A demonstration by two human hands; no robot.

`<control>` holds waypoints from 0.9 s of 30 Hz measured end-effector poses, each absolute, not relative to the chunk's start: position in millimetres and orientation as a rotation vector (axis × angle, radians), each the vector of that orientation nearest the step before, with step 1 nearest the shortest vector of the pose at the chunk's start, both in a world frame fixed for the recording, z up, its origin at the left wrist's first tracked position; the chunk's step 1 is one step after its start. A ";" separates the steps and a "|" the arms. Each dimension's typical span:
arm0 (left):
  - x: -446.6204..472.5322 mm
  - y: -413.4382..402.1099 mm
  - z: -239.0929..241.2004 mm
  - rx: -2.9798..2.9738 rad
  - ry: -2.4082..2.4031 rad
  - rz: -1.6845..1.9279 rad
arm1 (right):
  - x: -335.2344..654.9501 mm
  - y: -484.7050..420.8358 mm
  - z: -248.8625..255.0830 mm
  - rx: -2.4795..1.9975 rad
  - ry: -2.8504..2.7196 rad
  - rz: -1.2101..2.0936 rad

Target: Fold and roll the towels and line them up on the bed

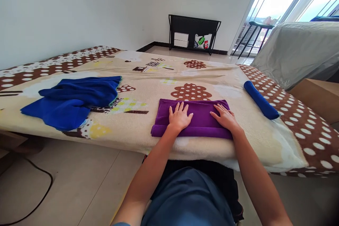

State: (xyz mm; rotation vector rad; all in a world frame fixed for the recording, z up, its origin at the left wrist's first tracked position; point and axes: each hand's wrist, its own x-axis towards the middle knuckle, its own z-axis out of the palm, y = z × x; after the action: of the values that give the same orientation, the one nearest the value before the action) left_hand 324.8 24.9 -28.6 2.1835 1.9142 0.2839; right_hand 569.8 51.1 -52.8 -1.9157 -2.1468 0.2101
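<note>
Both palms down on a folded purple microfibre towel (201, 122), centre of the frame, near the front edge of a cream fleece blanket with brown dotted patches (148, 88). The left hand (180, 116) and right hand (224, 116) lie flat side by side, fingers spread wide, gripping nothing — only pressing on the cloth. A crumpled blue towel (71, 100) sits at left and a rolled blue towel (261, 105) at right, both well apart. Flattening this fold cleanly likely calls for even pressure, swept outward from the middle — so the layered edges stay square.
</note>
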 end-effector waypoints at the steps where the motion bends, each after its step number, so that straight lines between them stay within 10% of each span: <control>1: 321.1 26.4 -29.4 2.154 1.960 0.292 | 572.3 52.1 -53.8 -1.962 -2.115 0.202; 27: 222.1 34.0 -40.5 2.206 1.972 0.167 | 574.5 46.5 -55.1 -2.121 -2.014 0.144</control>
State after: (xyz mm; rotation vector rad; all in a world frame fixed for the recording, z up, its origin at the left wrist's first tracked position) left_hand 222.1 34.0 -40.5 2.2064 1.9721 0.1670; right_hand 574.5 46.5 -55.1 -2.1208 -2.0136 0.1444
